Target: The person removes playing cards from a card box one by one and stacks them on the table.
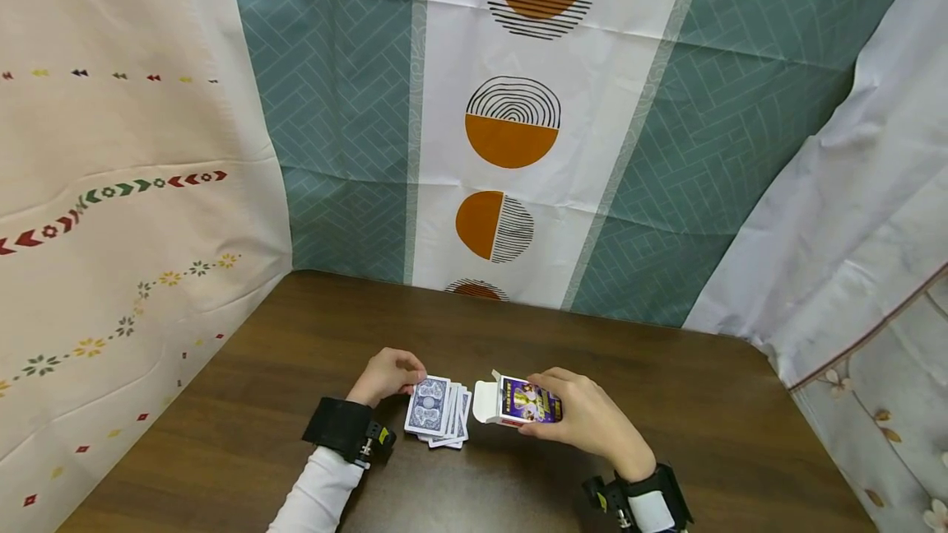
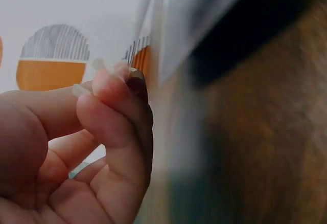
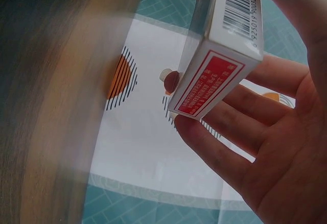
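Observation:
A fanned stack of blue-backed playing cards (image 1: 437, 412) lies on the dark wooden table (image 1: 296, 352). My left hand (image 1: 410, 382) has its curled fingers (image 2: 113, 106) at the stack's far left corner and seems to pinch the card edge; the cards show only as a pale blur in the left wrist view. Just right of the cards, my right hand (image 1: 554, 411) grips a card box (image 1: 522, 401) with a purple face, its white flap open toward the cards. In the right wrist view the box (image 3: 225, 55) shows a barcode and a red label, held between thumb and fingers (image 3: 219, 147).
Patterned cloth hangs behind the table: a teal and white sheet with orange circles (image 1: 511, 122) at the back, a cream one (image 1: 111, 229) on the left, a pale one (image 1: 874, 187) on the right. Bare tabletop lies all around the hands.

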`<state>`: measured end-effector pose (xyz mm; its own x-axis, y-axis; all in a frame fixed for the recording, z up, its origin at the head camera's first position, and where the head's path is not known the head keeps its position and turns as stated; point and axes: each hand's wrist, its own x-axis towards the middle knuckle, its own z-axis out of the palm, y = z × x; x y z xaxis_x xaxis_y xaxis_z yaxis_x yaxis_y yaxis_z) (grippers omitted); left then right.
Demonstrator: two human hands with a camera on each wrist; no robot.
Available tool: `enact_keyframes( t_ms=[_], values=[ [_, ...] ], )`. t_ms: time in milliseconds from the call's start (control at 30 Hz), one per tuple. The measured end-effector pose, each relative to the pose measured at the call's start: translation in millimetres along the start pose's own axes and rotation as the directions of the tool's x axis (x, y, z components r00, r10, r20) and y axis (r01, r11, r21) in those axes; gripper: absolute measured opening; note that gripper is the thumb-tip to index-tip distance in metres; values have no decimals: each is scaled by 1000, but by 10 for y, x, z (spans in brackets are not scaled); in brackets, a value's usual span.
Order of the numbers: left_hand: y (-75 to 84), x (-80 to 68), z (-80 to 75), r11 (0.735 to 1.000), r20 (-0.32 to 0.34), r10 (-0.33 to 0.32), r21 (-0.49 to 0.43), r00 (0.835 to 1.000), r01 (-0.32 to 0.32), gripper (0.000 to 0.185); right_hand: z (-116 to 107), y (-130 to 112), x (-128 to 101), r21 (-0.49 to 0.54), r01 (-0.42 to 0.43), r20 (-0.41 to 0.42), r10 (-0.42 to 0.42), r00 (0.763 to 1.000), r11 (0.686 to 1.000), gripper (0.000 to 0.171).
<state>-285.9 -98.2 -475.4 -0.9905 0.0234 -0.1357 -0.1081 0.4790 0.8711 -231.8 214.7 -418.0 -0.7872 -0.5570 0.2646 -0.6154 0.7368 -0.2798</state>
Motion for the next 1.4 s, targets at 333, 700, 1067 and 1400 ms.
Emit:
enact_keyframes(
  t_ms=[333,700,1067,1400],
  values=[
    [-30,27,37,980,22,147,130,989,-149,9,-25,-23,25,-15,-6,17,6,1000,1000,64],
    [-39,19,70,978,14,137,156,991,-137,11,-9,-38,18,-3,-6,26,6,1000,1000,61],
    [-61,16,88,978,8,127,164,992,-126,11,16,-32,4,3,-2,32,2,999,1000,60],
    [366,-209,-14,949,75,217,218,973,-229,15,-1,-15,9,10,-3,36,3,999,1000,62]
  ],
)
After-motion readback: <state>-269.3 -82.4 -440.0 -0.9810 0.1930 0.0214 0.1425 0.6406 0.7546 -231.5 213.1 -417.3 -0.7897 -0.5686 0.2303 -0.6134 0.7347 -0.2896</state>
